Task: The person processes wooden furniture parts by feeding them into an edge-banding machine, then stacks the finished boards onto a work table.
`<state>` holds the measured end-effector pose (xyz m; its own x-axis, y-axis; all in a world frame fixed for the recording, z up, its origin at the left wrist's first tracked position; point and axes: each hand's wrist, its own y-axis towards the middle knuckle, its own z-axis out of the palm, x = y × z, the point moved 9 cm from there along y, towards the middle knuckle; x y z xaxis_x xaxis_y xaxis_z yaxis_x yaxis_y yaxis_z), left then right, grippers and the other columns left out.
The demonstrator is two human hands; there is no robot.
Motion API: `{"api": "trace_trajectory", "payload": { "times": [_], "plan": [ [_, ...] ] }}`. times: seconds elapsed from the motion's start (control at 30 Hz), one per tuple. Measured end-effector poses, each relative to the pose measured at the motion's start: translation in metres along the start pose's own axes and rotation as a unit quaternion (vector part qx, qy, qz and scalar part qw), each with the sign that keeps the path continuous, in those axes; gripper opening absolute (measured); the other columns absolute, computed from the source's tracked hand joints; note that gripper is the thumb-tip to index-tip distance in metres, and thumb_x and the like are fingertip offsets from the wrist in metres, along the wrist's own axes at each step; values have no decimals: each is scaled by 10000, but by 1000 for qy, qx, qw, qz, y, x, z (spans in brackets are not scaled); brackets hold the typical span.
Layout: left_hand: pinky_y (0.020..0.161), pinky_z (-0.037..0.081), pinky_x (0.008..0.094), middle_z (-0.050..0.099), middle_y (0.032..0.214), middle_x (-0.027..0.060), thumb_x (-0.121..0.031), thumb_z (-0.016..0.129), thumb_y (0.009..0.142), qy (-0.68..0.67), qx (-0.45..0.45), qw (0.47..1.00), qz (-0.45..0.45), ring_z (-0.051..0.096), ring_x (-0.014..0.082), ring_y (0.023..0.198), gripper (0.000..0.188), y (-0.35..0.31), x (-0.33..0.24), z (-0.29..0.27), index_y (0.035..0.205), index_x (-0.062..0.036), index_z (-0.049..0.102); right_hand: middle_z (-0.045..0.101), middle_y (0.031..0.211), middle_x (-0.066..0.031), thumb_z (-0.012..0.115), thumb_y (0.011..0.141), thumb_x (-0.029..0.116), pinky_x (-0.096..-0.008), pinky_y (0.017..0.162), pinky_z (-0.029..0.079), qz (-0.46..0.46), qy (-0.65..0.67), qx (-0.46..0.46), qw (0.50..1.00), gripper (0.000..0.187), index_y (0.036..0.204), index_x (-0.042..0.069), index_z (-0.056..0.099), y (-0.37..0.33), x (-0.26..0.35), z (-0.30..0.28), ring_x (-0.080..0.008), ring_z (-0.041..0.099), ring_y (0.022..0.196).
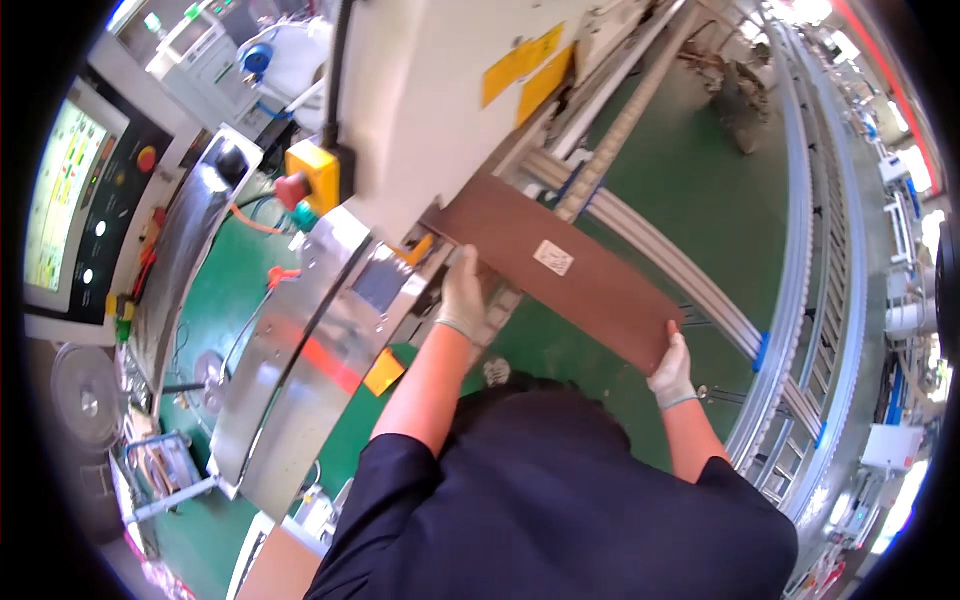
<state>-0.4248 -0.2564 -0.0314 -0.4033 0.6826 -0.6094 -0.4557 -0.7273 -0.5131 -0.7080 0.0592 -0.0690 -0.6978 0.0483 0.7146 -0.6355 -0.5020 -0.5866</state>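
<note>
A long brown board (610, 295) with a small white label (553, 257) lies slantwise between my hands, from the white machine housing to the lower right. My left hand (463, 295), in a pale glove, grips its near edge close to the machine, thumb along the top. At the far right end, my gloved right hand (673, 370) holds the corner, with bare-looking fingertips on the top face and the other fingers hidden underneath. The board's upper left end meets the housing (420, 110); whether it goes under it I cannot tell.
Left of the board are a metal machine table (290, 370) and a yellow box with a red emergency button (313, 178). A control panel with a screen (65, 190) stands farther left. Roller conveyor rails (800, 260) curve along the right. Aluminium rails (690, 260) pass behind the board.
</note>
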Motion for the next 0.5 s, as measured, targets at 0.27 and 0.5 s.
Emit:
{"api": "trace_trajectory", "payload": {
  "times": [0.27,0.5],
  "plan": [
    [1022,469,444,618,1279,259,-315,603,1018,538,-12,794,284,593,401,1196,480,-50,-19,-37,1306,67,567,696,1048,-43,225,1056,677,-314,729,538,74,201,-93,972,726,1157,88,637,36,-40,-14,-203,643,893],
    [769,533,475,662,932,153,-209,758,827,749,-75,597,279,657,369,874,616,-200,7,-93,1344,49,546,701,935,-54,423,1069,393,-374,741,555,189,-329,243,893,393,966,92,653,0,-210,1,-200,667,836]
  ]
}}
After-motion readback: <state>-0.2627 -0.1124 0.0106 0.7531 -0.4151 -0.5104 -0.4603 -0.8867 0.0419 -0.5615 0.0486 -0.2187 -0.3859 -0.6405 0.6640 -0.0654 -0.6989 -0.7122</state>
